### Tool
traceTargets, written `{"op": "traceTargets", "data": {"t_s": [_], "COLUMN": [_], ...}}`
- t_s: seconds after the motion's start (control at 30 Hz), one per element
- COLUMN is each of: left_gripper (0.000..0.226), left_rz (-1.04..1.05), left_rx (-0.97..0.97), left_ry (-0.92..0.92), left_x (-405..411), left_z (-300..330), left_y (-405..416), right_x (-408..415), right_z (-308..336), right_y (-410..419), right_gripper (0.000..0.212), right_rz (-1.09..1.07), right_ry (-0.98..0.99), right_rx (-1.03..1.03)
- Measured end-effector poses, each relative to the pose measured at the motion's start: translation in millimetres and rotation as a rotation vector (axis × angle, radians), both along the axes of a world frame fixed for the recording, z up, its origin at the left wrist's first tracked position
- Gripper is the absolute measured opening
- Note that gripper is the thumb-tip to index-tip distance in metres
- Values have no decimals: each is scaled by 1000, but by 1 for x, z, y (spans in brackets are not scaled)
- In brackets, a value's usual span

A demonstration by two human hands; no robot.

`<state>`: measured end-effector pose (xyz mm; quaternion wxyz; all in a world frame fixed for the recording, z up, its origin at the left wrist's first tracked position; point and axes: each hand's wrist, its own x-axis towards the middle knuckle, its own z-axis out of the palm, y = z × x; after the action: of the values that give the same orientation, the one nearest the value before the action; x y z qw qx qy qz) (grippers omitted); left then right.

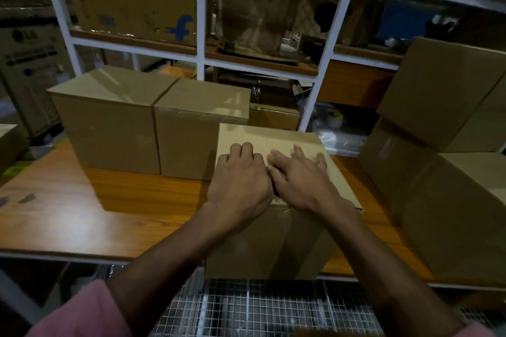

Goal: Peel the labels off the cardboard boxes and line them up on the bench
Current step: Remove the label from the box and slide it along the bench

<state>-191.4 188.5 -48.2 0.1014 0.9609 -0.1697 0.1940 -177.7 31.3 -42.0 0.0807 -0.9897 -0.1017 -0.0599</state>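
A plain cardboard box (pixel 273 241) stands at the front edge of the wooden bench (pixel 82 208), right in front of me. Both hands rest on its top. My left hand (pixel 241 178) lies knuckles up with the fingers curled down onto the lid. My right hand (pixel 298 175) lies beside it, touching it, fingers spread and flat on the cardboard. No label shows on this box; whatever is under the hands is hidden. Two more plain boxes (pixel 115 120) (pixel 191 131) stand side by side behind it on the left.
At the right a stack of larger cardboard boxes (pixel 438 178) crowds the bench, with one tilted box (pixel 443 90) on top. A white shelf frame (pixel 201 35) with cartons stands behind. Wire mesh (pixel 260 309) lies below the bench's front edge.
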Motion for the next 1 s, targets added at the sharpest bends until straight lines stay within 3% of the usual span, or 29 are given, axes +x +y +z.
{"op": "traceTargets", "data": {"t_s": [0.1,0.2,0.33,0.43,0.53,0.63,0.7,0.8,0.9,1.0], "left_gripper": [37,35,31,31,31,32,33,32,32,32], "left_rz": [0,-14,-63,-66,-65,-75,-82,-82,-87,-99], "left_rx": [37,48,60,54,40,26,31,40,40,25], "left_ry": [-16,-1,-9,-39,-58,-64,-61,-67,-71,-51], "left_x": [-1,0,4,3,2,3,2,2,4,6], "left_z": [1,4,6,2,-1,-2,-2,-2,-4,-3], "left_y": [0,0,6,9,8,9,11,9,8,11], "right_x": [-4,-3,2,-8,-17,-6,-3,-10,-8,0], "right_z": [-1,1,-2,5,14,5,2,1,5,1], "right_y": [-4,-10,1,0,-4,2,8,2,-6,5], "right_gripper": [36,39,45,37,37,49,53,45,44,48], "right_rz": [38,140,-30,-22,92,43,-79,-1,101,-20], "right_ry": [-103,-26,18,-75,28,85,37,-86,57,111], "right_rx": [38,127,-26,34,141,6,-45,-6,91,0]}}
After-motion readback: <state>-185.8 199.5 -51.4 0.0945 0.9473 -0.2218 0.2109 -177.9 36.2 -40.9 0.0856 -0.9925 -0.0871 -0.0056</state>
